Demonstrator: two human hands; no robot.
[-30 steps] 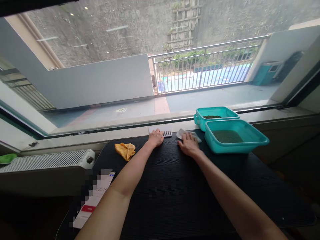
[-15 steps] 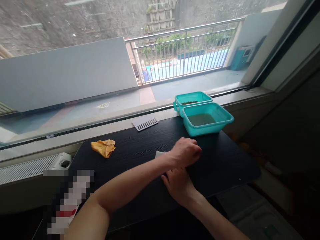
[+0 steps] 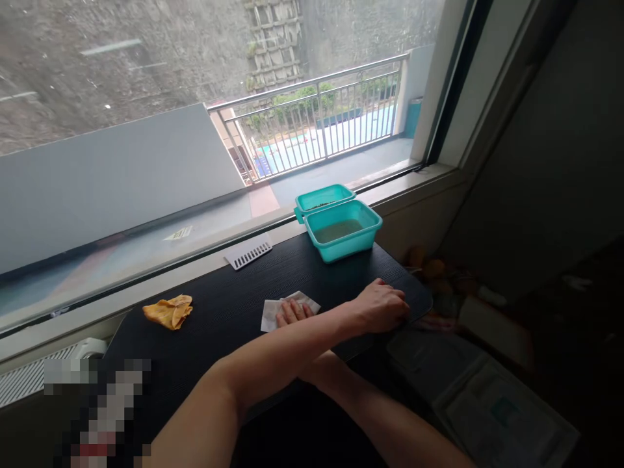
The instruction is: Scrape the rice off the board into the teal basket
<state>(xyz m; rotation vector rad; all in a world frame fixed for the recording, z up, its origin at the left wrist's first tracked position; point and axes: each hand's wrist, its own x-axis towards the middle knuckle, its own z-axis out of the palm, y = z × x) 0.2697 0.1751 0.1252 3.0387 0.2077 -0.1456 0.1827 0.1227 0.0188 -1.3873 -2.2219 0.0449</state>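
Observation:
My left arm crosses over my right forearm. My left hand (image 3: 383, 305) is at the right end of the dark tabletop (image 3: 219, 305), its fingers curled in. What it holds, if anything, is hidden from me. My right hand (image 3: 293, 312) lies with its fingers stretched out flat on a white tissue (image 3: 271, 316); the forearms hide its wrist side. A folded yellow cloth (image 3: 169, 312) rests to the left. Behind my hands stands a turquoise plastic tub (image 3: 346, 246) with murky water in it. A second turquoise tub (image 3: 325, 195) with small dark bits inside is just behind it.
A white slotted comb-like piece (image 3: 252, 255) lies at the tabletop's back edge by the window sill. A radiator (image 3: 39, 377) is at the left. To the right, below the tabletop, a pale bin or box (image 3: 507, 409) stands on the floor among clutter.
My left hand has moved right toward the tabletop's end. My right hand has slid left with the tissue, so more of the tissue shows. The view has turned to the right.

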